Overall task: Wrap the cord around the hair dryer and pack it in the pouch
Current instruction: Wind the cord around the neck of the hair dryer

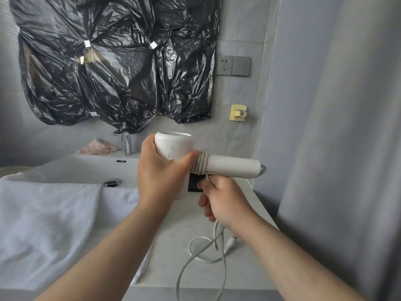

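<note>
My left hand (161, 170) grips the barrel of a white hair dryer (230, 165), held in the air above the counter with its handle pointing right. Several turns of the white cord (200, 164) circle the handle where it meets the barrel. Just below the handle, my right hand (223, 197) is closed on the cord. The slack cord (201, 246) hangs from that hand and loops loosely over the counter, ending in the plug (230, 244). A small dark object (194, 182) sits behind the hands; I cannot tell what it is.
A white sink (86, 168) with a chrome tap (125, 143) lies at the left, a white towel (47, 224) draped over its front. Black plastic (112, 61) covers the wall; a socket (233, 65) and yellow hook (238, 113) are mounted at right. A grey curtain (336, 127) hangs beside the counter (188, 268).
</note>
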The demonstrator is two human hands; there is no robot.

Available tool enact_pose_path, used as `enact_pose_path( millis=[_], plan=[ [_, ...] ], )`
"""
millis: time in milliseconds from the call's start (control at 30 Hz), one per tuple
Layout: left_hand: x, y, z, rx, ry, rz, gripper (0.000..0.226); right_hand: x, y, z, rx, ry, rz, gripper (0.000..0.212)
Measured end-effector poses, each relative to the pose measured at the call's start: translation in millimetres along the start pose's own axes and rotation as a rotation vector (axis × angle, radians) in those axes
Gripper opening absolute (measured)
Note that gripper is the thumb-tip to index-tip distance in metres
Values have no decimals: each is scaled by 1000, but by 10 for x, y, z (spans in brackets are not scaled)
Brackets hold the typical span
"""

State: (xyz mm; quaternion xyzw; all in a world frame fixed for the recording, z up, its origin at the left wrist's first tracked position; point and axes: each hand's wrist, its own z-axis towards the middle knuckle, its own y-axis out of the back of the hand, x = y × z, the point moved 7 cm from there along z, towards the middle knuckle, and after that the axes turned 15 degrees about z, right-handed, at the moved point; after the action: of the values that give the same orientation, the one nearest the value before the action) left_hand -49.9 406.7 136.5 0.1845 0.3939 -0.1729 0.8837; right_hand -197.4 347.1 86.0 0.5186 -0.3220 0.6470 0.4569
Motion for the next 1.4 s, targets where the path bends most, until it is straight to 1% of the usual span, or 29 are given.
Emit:
enact_pose_path(
  millis=[133,200,300,367,433,500,667,733,800,867,933,1033,1100,1133,1167,1200,1267,1300,1333,1400],
  plan=[
    [-63,53,-40,-19,-55,101,56,-33,6,-20,52,55,-291,28],
    [-89,60,-57,-18,-93,155,61,-10,21,-30,65,139,-480,32],
    [-103,40,-74,-12,-154,243,75,115,24,-49,76,266,-662,34],
    [-124,19,-83,-6,-213,304,85,229,15,-68,78,334,-800,31],
    [-153,-11,-89,21,-282,352,86,339,32,-75,64,394,-943,24],
    [-162,-40,-95,60,-328,387,86,421,45,-73,62,423,-1021,20],
    [-126,-102,-33,161,-330,468,92,547,117,-29,141,472,-971,16],
    [-102,-107,11,210,-307,496,94,555,171,-4,155,512,-937,20],
    [-97,-98,33,249,-299,494,87,522,241,39,164,500,-879,25],
    [-117,-91,34,282,-308,501,76,435,255,100,221,459,-879,29],
    [-132,-98,28,313,-313,539,71,327,264,154,295,364,-863,31],
    [-133,-151,-20,377,-350,624,70,129,254,148,394,217,-740,24],
    [-87,-184,-63,425,-346,621,71,45,259,119,399,183,-670,19],
    [-70,-191,-81,440,-345,603,72,30,266,111,388,189,-651,22],
    [-58,-194,-93,456,-346,579,77,28,270,112,371,204,-644,26],
    [-58,-197,-105,479,-355,563,88,39,280,110,351,222,-648,29],
    [-70,-222,-136,542,-400,586,125,71,294,121,326,248,-650,36],
    [-95,-227,-157,553,-442,624,139,83,299,129,321,255,-644,37],
    [-134,-223,-181,537,-496,672,146,96,306,135,317,260,-638,37],
    [-216,-200,-235,452,-604,766,151,144,317,142,306,267,-615,35]
  ],
)
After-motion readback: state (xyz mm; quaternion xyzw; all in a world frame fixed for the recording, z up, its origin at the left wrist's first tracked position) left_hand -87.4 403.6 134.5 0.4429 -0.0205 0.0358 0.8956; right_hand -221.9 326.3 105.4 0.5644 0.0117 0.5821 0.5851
